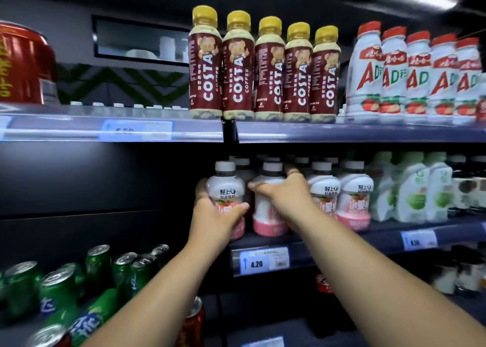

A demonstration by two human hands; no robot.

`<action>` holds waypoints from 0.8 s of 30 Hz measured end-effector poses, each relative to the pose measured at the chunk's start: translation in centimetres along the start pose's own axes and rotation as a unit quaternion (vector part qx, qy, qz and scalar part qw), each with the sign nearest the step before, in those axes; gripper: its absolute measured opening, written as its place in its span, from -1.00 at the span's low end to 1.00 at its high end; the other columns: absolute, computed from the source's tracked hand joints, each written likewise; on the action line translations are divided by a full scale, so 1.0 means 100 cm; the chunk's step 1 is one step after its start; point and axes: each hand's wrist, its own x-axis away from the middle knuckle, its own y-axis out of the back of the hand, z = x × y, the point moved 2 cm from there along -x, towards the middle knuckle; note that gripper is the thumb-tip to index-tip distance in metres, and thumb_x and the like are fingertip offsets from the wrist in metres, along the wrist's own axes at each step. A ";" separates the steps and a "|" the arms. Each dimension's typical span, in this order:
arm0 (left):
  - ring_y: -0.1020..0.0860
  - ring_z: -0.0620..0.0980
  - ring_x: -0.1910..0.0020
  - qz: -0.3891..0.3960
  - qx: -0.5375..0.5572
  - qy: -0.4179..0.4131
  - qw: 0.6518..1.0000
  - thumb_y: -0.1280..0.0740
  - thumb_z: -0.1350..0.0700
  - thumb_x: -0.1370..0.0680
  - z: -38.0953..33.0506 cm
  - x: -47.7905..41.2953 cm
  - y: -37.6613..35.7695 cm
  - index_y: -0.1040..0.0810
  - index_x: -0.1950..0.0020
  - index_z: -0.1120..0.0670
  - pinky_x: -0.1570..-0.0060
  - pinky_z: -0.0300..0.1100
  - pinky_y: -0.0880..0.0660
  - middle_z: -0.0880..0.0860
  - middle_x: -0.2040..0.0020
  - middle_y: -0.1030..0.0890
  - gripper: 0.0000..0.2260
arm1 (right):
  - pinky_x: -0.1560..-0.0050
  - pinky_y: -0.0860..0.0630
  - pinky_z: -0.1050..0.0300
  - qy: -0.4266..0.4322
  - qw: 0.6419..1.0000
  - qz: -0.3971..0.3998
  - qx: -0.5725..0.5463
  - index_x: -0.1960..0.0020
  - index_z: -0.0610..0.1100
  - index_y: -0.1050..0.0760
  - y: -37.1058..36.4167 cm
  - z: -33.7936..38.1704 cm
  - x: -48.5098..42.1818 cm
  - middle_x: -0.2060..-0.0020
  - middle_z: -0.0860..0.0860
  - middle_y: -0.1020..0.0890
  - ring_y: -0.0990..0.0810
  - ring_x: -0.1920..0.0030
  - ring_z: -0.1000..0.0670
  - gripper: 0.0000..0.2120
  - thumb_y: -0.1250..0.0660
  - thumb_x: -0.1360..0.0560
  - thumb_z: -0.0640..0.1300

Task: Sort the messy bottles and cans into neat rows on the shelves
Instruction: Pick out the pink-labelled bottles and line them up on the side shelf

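A: Hands first, quick.
B: Left hand [210, 215] wraps the leftmost pink-and-white bottle [224, 186], fingers round its left side and thumb across the label. Right hand [286, 196] wraps the next bottle [267, 223] high on its shoulder, thumb on the left and fingers curled round the far right side. Each hand is closed firmly on its bottle.
A: Where do those bottles sit?
B: Front edge of the middle shelf [342, 238], left end of the row, both upright. The left one looks pulled a bit nearer than its neighbour. Can't tell if its base touches the shelf because the hand hides it.
A: Why one in each hand?
B: My guess is squaring the front row, closing gaps and lining labels up with the two pink bottles [352, 196] to the right. A grip round the body gives control for sliding and twisting.
A: What does each shelf hold?
B: Middle shelf has pink bottles several deep, with caps showing behind, then green-and-white bottles [413, 188] to the right. The top shelf [355, 132] has a red can [23, 65] far left, five coffee bottles [268, 67] in a tidy line, and red-capped milk bottles [418, 75] on the right. Bottom left, green cans [57, 288] are jumbled, some on their sides.
A: Task status?
B: Top looks done, middle is in hand, and the cans probably need sorting yet.
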 end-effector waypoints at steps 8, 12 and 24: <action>-0.65 -0.03 -0.01 0.049 -0.057 0.040 0.996 -0.53 -0.01 -0.19 0.002 0.018 -0.003 -0.07 -0.52 -0.12 -0.11 0.07 -0.59 0.01 -0.12 -0.62 0.00 | -0.14 -0.44 0.04 0.048 0.981 0.068 0.175 -0.56 -0.18 0.00 0.018 -0.040 0.028 -0.36 -0.18 -0.49 -0.51 -0.29 -0.20 -0.06 -0.49 -0.41 0.06; -0.64 0.02 -0.05 0.043 -0.127 0.042 0.990 -0.52 -0.01 -0.20 -0.005 0.025 -0.010 0.04 -0.54 -0.12 -0.11 0.05 -0.58 0.08 -0.19 -0.59 0.05 | -0.10 -0.51 -0.04 0.090 0.974 0.043 0.205 -0.55 -0.13 -0.06 0.023 -0.050 0.034 -0.33 -0.17 -0.52 -0.54 -0.24 -0.24 -0.11 -0.46 -0.43 0.13; -0.65 0.03 -0.08 0.062 -0.177 0.044 0.981 -0.55 -0.14 -0.18 -0.012 0.026 -0.020 0.01 -0.51 -0.21 -0.14 0.06 -0.58 0.02 -0.17 -0.63 0.05 | -0.22 -0.53 0.07 0.251 0.961 0.013 0.113 -0.26 -0.01 -0.55 0.069 -0.072 0.041 -0.13 0.11 -0.64 -0.58 -0.14 0.08 -0.61 -0.48 -0.44 -0.09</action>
